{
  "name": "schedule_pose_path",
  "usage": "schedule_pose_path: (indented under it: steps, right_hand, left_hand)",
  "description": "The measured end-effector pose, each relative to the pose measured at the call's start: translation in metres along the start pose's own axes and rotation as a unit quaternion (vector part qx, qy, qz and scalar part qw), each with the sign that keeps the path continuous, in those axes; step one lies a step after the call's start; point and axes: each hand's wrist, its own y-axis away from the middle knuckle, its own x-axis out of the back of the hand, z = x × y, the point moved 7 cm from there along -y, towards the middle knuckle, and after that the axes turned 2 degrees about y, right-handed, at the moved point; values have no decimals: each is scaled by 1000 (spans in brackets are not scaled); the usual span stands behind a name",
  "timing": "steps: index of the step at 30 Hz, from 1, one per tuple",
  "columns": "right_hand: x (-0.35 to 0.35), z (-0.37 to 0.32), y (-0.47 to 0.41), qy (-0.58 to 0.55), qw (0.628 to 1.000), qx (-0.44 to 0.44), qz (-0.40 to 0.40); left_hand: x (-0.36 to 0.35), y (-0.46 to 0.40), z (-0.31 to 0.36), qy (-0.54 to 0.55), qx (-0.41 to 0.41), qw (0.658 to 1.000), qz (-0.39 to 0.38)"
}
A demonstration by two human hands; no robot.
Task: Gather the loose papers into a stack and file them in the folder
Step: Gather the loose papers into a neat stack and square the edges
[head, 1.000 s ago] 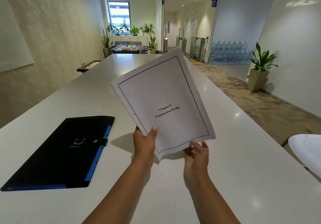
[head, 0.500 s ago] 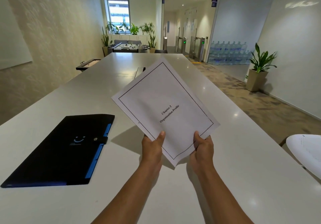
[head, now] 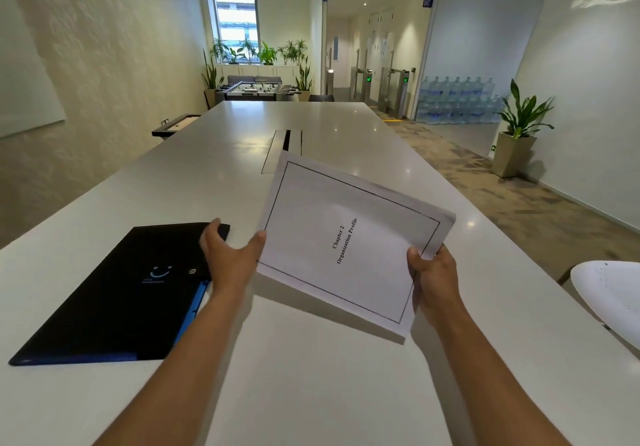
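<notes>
Papers (head: 349,237): white stack held up off the worktop, right of the folder, tilted and turned so the print runs sideways; top sheet has a thin black border and reads "Chapter 2 Organization Profile"; edges of lower sheets peek out at the far and right sides, not fully squared.
Worktop (head: 311,393): long, white, glossy; carries the folder at left; narrow slot (head: 280,151) set into its middle, just beyond the stack.
Folder (head: 114,293): black, flat, closed, blue edge along its right side; small smile logo and a snap button on the cover; contents not visible.
Right hand (head: 433,279): grips the stack's near right corner, thumb on top, fingers hidden under the sheets.
Left hand (head: 228,255): spread wide, thumb touching the stack's left edge, fingers reaching over the folder's far right corner; cannot tell if they touch it.
White curved object (head: 613,296): at the right edge, past the worktop; cannot tell what it is.
</notes>
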Motion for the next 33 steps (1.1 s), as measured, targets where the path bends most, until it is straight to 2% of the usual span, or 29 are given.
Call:
schedule_pose_path:
  steps: [4, 6, 11, 16, 19, 24, 26, 29, 33]
  right_hand:
    - [-5, -10, 0, 59, 996, 16, -64]
    - [-8, -12, 2, 101, 991, 31, -83]
    - [-11, -23, 11, 176, 976, 106, -75]
    - [-23, -55, 19, 155, 967, 192, -61]
    - [-25, -62, 27, 138, 963, 226, -56]
    - [-29, -56, 37, 185, 941, 276, -64]
    - [-33, -59, 38, 222, 926, 303, -43]
    - [-36, -67, 42, 247, 903, 353, -3]
    - [-40, -71, 45, 268, 873, 408, 16]
  left_hand:
    - [-15, -8, 15, -5, 13, 978, -207]
    - [-19, -2, 20, -32, -2, 968, -250]
    - [-20, 11, 26, -53, -84, 977, -187]
    - [-17, 16, 45, 3, -169, 979, -110]
    - [-16, 19, 47, 12, -187, 977, -106]
    - [-8, 27, 45, 58, -194, 973, -114]
    - [-7, 29, 54, 31, -228, 968, -100]
    - [-10, 36, 68, -46, -327, 940, -81]
    - [-10, 40, 70, -85, -352, 931, -55]
